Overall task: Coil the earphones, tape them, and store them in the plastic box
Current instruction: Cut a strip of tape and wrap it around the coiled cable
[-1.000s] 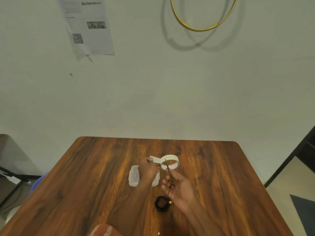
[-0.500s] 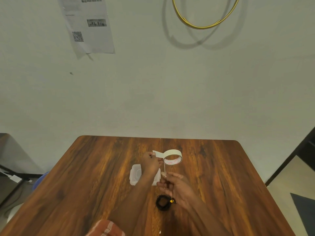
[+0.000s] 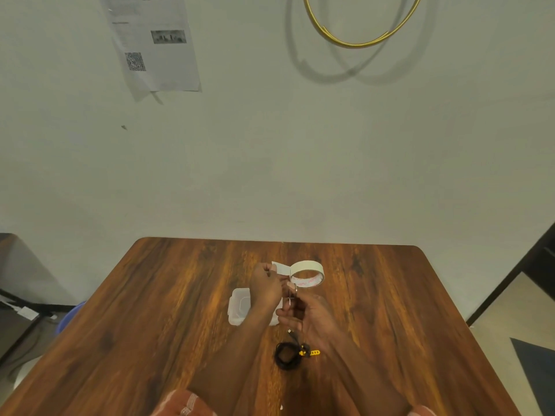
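The black earphones (image 3: 287, 355) lie coiled on the wooden table (image 3: 156, 310), with a yellow tie (image 3: 312, 352) at their right side. My left hand (image 3: 267, 285) pinches the free end of a strip pulled from the white tape roll (image 3: 307, 273), which hangs in the air just right of it. Small scissors (image 3: 292, 294) are gripped in my right hand (image 3: 309, 318), their blades at the strip between my left hand and the roll. The clear plastic box (image 3: 238, 306) sits on the table under my left wrist, partly hidden.
A wall stands right behind the table's far edge, with a printed sheet (image 3: 153, 43) and a gold hoop (image 3: 360, 22) hanging on it. Dark furniture and cables (image 3: 18, 307) lie to the left of the table, floor to the right.
My right hand has closed around the scissors and brought the blades up to the tape strip. The roll and my left hand have lifted slightly away from me.
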Demonstrator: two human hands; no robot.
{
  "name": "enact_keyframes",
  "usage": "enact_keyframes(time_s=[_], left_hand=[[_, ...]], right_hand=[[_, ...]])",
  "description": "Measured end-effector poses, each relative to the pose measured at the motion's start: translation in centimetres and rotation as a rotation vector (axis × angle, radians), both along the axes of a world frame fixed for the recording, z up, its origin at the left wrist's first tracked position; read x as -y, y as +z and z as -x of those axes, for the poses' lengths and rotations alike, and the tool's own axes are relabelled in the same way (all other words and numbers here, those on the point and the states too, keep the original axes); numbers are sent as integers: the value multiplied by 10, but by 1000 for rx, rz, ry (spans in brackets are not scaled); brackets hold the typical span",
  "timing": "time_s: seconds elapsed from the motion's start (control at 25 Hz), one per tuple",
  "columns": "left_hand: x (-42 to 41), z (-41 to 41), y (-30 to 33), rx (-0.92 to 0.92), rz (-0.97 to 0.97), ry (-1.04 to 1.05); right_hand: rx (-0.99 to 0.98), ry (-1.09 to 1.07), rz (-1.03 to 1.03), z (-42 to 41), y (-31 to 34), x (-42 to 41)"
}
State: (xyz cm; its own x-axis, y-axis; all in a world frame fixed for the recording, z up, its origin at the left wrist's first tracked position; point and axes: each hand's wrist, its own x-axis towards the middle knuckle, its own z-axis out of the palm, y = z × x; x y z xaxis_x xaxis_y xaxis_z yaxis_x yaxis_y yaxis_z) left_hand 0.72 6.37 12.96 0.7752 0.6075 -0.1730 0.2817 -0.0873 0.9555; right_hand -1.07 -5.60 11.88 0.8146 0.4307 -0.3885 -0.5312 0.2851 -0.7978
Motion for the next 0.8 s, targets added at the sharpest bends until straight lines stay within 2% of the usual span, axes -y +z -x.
enact_keyframes(time_s=[0.2,0.48,0.8], left_hand=[[1,6,2,7,-34,13],[2,7,2,1,-50,-4],[1,4,6,9,7,16]], right_hand=[[38,41,53,1,4,0],[30,27,24,0,8,-2],[102,52,0,-7,7,1]])
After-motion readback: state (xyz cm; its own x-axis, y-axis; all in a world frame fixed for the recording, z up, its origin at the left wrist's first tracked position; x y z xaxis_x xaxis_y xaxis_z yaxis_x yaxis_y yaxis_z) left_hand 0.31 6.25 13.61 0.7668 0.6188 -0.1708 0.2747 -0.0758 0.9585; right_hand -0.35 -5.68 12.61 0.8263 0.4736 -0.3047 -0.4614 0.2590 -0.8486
